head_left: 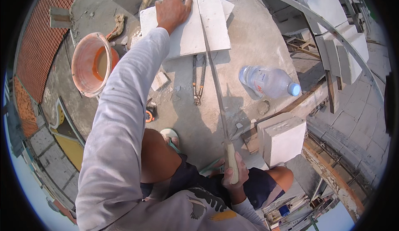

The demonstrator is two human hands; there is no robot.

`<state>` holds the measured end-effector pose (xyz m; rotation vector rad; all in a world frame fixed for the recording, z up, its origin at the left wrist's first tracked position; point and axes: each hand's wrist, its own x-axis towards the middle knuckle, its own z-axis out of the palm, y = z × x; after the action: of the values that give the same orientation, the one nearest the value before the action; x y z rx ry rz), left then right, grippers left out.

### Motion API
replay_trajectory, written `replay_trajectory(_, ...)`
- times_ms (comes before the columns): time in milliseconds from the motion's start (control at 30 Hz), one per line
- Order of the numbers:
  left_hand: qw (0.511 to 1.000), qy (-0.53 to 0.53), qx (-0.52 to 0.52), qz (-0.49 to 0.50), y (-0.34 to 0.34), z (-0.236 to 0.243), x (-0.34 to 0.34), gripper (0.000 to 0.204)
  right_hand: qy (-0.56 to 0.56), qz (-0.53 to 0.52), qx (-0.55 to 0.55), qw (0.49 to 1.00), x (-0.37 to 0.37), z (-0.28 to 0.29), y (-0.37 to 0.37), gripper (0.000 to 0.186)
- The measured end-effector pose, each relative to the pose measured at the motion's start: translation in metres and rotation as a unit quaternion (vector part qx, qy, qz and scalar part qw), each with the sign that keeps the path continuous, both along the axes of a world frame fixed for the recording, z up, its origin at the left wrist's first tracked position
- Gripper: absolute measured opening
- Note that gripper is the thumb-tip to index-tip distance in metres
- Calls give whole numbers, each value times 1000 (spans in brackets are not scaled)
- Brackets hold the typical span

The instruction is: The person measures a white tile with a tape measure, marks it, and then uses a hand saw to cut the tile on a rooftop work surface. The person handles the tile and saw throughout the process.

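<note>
A thick white block, looking like lightweight concrete, lies at the upper middle, partly over another white slab. My left hand presses on its far part left of the cut, with the fingers curled at the far edge. The long, thin blade of a handsaw sits in a cut running front to back through the block. My right hand is wrapped round the saw's pale handle, close to my body. Just in front of the block lie pincers with dark handles.
An orange bucket holding a smaller container stands left. A clear water bottle with a blue cap lies right. White blocks stand at the lower right, beside the slab's edge. An orange tape measure lies near my foot. Metal bars cross the right side.
</note>
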<state>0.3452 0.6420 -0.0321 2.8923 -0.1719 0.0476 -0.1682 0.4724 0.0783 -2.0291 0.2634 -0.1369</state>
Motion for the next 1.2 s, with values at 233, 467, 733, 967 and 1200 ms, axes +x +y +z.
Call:
replay_trajectory(233,999,-47,-19,-12,-4,-12,-3,59,-64,-42,11,997,179,-26,26,54)
replay_trajectory(467,999,-44,12,-21,9,-16,-6,56,-6,-18,3,1000,-30,-11,4,62)
replay_trajectory(733,1000,-2,1,-6,0,-10,-1,59,-48,-39,-18,998,80,-43,28,57)
replay_trajectory(967,999,-34,-2,-26,1,-12,-1,58,-51,-36,-28,998,61,-50,10,59)
replay_trajectory(1200,1000,-22,5,-15,7,-10,-1,57,-6,-14,-41,999,-23,-54,9,59)
